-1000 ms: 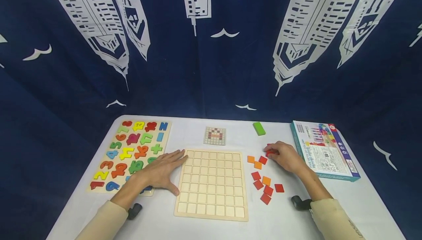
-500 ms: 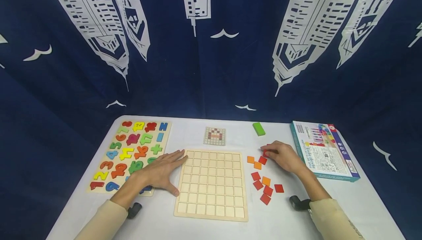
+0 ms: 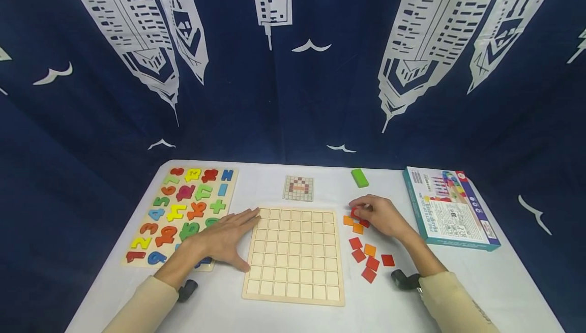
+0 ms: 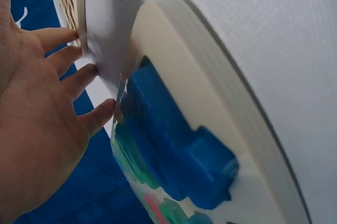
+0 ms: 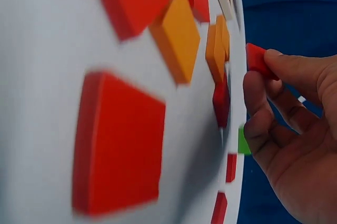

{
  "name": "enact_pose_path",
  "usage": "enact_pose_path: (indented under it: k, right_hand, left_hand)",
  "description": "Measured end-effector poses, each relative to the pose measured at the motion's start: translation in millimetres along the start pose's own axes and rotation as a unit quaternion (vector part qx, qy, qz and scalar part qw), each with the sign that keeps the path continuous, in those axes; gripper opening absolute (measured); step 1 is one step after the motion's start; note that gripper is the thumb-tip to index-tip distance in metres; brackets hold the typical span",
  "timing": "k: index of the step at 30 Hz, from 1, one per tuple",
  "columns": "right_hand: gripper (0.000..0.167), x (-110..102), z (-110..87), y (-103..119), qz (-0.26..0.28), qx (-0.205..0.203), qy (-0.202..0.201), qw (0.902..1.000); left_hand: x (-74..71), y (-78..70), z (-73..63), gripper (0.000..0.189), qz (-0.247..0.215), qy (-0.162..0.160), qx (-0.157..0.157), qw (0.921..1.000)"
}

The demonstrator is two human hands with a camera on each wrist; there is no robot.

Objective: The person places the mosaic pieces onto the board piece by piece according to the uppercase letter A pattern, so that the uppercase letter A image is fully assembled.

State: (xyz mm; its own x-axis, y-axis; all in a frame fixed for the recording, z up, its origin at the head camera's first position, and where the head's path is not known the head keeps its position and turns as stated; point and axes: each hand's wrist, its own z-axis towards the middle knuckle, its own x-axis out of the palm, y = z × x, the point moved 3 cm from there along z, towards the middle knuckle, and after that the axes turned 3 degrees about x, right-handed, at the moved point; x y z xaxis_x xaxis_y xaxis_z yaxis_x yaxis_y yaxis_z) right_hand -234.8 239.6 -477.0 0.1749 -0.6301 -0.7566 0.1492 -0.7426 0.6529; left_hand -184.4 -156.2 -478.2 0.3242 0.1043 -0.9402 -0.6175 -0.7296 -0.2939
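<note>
My right hand [image 3: 381, 216] pinches a red square tile [image 5: 257, 58] between thumb and fingers, raised over the tabletop. Beneath and beside it lie two orange tiles [image 3: 358, 229] and another red tile, partly covered by the hand in the head view. The left hand [image 3: 227, 238] is spread with straight fingers, thumb and fingertips at the left rim of a wooden grid board [image 3: 293, 260]. All the board's visible squares are bare wood. In the left wrist view the fingers [image 4: 79, 80] reach past the corner of a number puzzle board.
Several loose red tiles [image 3: 369, 275] and one orange tile [image 3: 370, 250] lie right of the grid board. A small pattern card [image 3: 298, 188] and a green block [image 3: 359, 178] are behind it. The number puzzle [image 3: 155, 221] stands left, a flat box [image 3: 450, 208] right.
My right hand has moved left with the red tile, from near the box to over the orange tiles. The left hand stays in place at the board's edge.
</note>
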Motion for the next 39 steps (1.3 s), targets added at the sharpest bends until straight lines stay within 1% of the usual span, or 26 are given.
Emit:
enact_pose_path:
  k: [5, 11, 16, 23, 29, 39]
  right_hand:
    - [0.020, 8.3, 4.5, 9.7, 0.027, 0.011, 0.010, 0.9995]
    - [0.016, 20.3, 9.0, 21.9, 0.028, 0.002, 0.016, 0.9995]
    - [0.015, 31.5, 11.6, 34.7, 0.043, 0.004, 0.036, 0.9984]
    - [0.015, 43.4, 15.4, 47.6, 0.063, -0.014, 0.048, 0.9968]
    - [0.015, 51.8, 20.9, 57.0, 0.073, -0.033, 0.054, 0.9954]
    - [0.017, 64.2, 27.6, 70.6, 0.107, -0.044, 0.071, 0.9907]
  left_hand:
    - [1.3, -0.8, 0.4, 0.122, 0.006, 0.000, 0.001, 1.0000]
    - [3.2, -1.6, 0.8, 0.123, 0.002, -0.002, -0.005, 1.0000]
    - [4.9, -2.0, 0.5, 0.123, -0.007, -0.005, -0.009, 0.9999]
    - [4.8, -2.3, 0.1, 0.123, -0.020, -0.001, -0.007, 0.9998]
    - [4.6, -0.6, 0.0, 0.122, -0.041, 0.010, -0.008, 0.9991]
    - [3.7, -0.4, -0.5, 0.123, -0.064, 0.017, -0.007, 0.9978]
